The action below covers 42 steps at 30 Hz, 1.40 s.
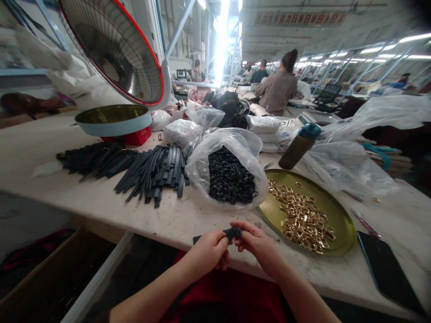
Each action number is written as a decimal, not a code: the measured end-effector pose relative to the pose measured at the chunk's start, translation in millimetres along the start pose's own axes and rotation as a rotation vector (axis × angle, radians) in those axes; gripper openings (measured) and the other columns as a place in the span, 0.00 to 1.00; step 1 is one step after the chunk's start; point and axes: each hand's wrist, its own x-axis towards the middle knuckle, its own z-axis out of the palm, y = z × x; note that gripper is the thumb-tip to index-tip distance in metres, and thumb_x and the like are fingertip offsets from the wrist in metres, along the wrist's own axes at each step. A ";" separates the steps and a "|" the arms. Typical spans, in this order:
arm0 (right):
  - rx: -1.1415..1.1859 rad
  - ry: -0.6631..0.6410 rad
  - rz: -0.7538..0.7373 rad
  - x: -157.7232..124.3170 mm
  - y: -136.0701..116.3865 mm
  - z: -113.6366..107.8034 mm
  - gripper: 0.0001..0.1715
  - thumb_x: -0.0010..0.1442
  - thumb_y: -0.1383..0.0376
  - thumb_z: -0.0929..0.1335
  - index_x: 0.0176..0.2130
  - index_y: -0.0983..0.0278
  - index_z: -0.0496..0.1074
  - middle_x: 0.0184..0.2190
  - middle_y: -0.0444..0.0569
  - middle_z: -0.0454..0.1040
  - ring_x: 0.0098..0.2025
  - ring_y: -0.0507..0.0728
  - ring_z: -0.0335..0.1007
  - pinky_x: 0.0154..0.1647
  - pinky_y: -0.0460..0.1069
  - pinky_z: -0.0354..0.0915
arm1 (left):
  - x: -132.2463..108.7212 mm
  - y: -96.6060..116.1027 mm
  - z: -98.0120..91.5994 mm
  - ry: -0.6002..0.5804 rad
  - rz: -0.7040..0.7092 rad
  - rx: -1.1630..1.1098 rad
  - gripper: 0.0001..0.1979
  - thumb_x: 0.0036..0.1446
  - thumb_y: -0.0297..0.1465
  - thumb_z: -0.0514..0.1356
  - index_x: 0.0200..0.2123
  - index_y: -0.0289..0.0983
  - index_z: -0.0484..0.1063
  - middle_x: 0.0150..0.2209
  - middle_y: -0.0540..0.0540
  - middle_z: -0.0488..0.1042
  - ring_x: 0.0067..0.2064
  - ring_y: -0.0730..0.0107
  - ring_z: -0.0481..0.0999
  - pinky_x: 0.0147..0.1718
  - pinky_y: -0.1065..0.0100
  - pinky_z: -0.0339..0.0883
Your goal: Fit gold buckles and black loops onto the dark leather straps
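Note:
Close to the table's front edge, my left hand point(213, 249) pinches a dark strap point(198, 239), one end of which sticks out to the left behind the hand. My right hand point(254, 242) is closed by its fingertips on a small black loop point(237, 232) at the strap's other end; the fingers partly cover it. Beyond my hands an open clear plastic bag point(198, 172) holds a heap of small black loops point(232, 177). Flat black straps point(158, 172) lie fanned out to the left of the bag. On the right, gold metal buckles point(306, 217) are spread over a round gold tray point(343, 229).
A dark phone point(387, 267) and a thin pen-like tool point(367, 223) lie at the right. A bottle point(299, 146) stands behind the tray. Back left are a shallow round tin point(114, 128) on a red base and a large fan point(114, 49). People point(278, 87) work farther back.

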 end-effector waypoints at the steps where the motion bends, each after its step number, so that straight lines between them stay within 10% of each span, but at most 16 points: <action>1: 0.024 -0.010 0.020 -4.2 -0.5 -0.5 0.18 0.45 0.64 0.68 0.39 0.66 0.72 0.23 0.45 0.72 0.24 0.51 0.67 0.25 0.47 0.63 | -2.2 -1.2 1.2 0.007 0.010 0.036 0.12 0.55 0.37 0.46 0.31 0.36 0.64 0.20 0.53 0.68 0.15 0.77 0.65 0.15 0.76 0.54; 13: 0.053 0.022 -0.128 -26.0 14.8 -10.6 0.18 0.47 0.57 0.72 0.38 0.63 0.75 0.32 0.48 0.75 0.34 0.55 0.69 0.39 0.51 0.65 | -15.4 1.2 10.1 0.072 0.051 0.049 0.13 0.55 0.37 0.46 0.32 0.36 0.65 0.18 0.54 0.67 0.15 0.76 0.64 0.15 0.75 0.56; 28: -0.399 0.010 -0.440 -25.4 35.8 -14.0 0.16 0.57 0.60 0.65 0.45 0.55 0.72 0.44 0.48 0.75 0.48 0.60 0.68 0.51 0.56 0.61 | -6.3 5.3 12.5 -0.123 -0.109 0.087 0.11 0.54 0.34 0.48 0.23 0.37 0.62 0.11 0.57 0.61 0.11 0.79 0.57 0.10 0.77 0.48; 37: -0.001 0.015 -0.017 -13.0 24.3 -29.5 0.14 0.48 0.57 0.72 0.33 0.63 0.74 0.24 0.42 0.71 0.27 0.50 0.64 0.31 0.45 0.61 | -20.4 11.3 3.1 -0.312 -0.125 -0.051 0.16 0.53 0.26 0.48 0.46 0.37 0.63 0.24 0.54 0.66 0.21 0.78 0.66 0.20 0.76 0.58; 42: 0.220 -0.115 -0.003 -19.1 34.6 -6.6 0.15 0.51 0.60 0.70 0.39 0.63 0.73 0.33 0.45 0.74 0.33 0.52 0.67 0.36 0.47 0.62 | -17.7 1.9 6.3 -0.168 -0.062 -0.166 0.26 0.59 0.34 0.47 0.59 0.37 0.45 0.21 0.58 0.58 0.18 0.80 0.54 0.17 0.76 0.48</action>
